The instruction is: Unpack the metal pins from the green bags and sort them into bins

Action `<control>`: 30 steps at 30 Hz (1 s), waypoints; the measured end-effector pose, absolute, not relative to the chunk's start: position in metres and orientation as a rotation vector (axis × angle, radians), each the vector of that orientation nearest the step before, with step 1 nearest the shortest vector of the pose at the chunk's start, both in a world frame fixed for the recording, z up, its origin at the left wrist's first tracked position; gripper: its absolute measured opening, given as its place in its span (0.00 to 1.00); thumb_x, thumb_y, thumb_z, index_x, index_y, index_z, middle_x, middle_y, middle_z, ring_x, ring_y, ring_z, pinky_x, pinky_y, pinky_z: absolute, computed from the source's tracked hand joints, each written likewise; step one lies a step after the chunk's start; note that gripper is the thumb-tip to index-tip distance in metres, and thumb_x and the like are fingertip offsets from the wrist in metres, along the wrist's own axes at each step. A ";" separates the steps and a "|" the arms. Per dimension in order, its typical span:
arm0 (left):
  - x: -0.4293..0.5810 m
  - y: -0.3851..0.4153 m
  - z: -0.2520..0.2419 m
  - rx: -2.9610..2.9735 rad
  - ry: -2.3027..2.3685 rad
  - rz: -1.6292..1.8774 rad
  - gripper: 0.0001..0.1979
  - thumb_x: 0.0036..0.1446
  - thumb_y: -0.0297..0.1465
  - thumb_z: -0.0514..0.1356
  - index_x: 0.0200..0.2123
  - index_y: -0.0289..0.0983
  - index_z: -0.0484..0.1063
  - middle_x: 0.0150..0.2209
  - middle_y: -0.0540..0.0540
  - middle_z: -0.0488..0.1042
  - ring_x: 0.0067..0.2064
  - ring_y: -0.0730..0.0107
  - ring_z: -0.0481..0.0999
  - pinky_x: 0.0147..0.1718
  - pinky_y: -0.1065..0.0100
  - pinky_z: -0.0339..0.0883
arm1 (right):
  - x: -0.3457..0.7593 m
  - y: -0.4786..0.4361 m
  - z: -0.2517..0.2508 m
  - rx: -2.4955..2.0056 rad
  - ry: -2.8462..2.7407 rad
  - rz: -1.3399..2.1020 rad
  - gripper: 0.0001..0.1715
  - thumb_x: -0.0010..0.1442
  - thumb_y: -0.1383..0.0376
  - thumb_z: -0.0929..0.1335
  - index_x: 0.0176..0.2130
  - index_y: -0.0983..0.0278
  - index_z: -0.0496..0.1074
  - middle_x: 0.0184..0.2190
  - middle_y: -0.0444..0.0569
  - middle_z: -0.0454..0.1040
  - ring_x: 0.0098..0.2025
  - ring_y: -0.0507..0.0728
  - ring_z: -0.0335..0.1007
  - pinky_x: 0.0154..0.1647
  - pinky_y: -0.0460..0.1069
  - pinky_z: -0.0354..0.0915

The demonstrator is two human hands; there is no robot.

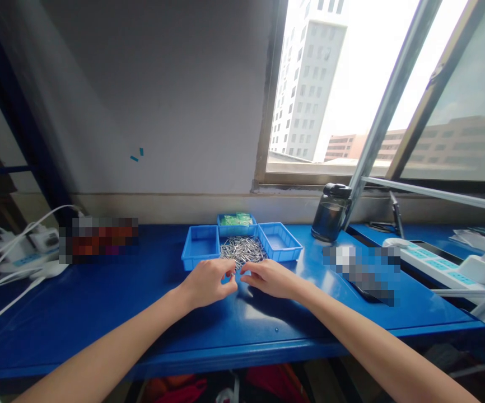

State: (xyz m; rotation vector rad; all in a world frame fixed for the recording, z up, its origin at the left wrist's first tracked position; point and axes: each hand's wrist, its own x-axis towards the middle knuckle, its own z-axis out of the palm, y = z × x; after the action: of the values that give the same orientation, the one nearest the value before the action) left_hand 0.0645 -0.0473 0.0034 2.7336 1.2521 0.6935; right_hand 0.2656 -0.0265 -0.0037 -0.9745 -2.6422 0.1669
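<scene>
Both my forearms reach over the blue bench [99, 302] toward the pin tray [242, 249], the landmark here. Left of the tray sits an empty blue bin [201, 246]. My left hand [207, 281] rests just before the tray, fingers curled and pinched; whether it holds a pin cannot be told. My right hand [273, 278] lies beside it, fingertips pinched likewise, contents too small to tell. Behind the tray lies a green-filled bin [236, 219]. Right of the tray stands another empty bin [279, 242], then a dark jar [330, 214].
</scene>
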 end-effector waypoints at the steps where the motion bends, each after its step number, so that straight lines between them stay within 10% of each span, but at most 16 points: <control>1: 0.064 -0.047 0.003 2.737 1.276 0.670 0.03 0.51 0.28 0.53 0.27 0.37 0.66 0.23 0.52 0.69 0.26 0.73 0.68 0.26 0.74 0.57 | 0.266 -0.026 -0.004 -0.974 -2.639 0.165 0.14 0.62 0.59 0.60 0.41 0.63 0.69 0.19 0.43 0.69 0.23 0.50 0.65 0.26 0.42 0.54; 30: 0.059 -0.041 0.003 2.796 1.342 0.513 0.08 0.55 0.30 0.51 0.29 0.38 0.69 0.24 0.51 0.72 0.26 0.71 0.70 0.26 0.73 0.55 | 0.273 -0.020 -0.005 -0.993 -2.622 0.105 0.09 0.60 0.67 0.61 0.35 0.64 0.71 0.23 0.45 0.72 0.25 0.50 0.66 0.26 0.42 0.54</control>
State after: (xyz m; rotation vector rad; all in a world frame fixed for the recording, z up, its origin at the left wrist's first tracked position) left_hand 0.0595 -0.0410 0.0029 2.7961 1.3416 0.5129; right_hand 0.2725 -0.0197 -0.0047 -0.9932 -2.6215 0.1051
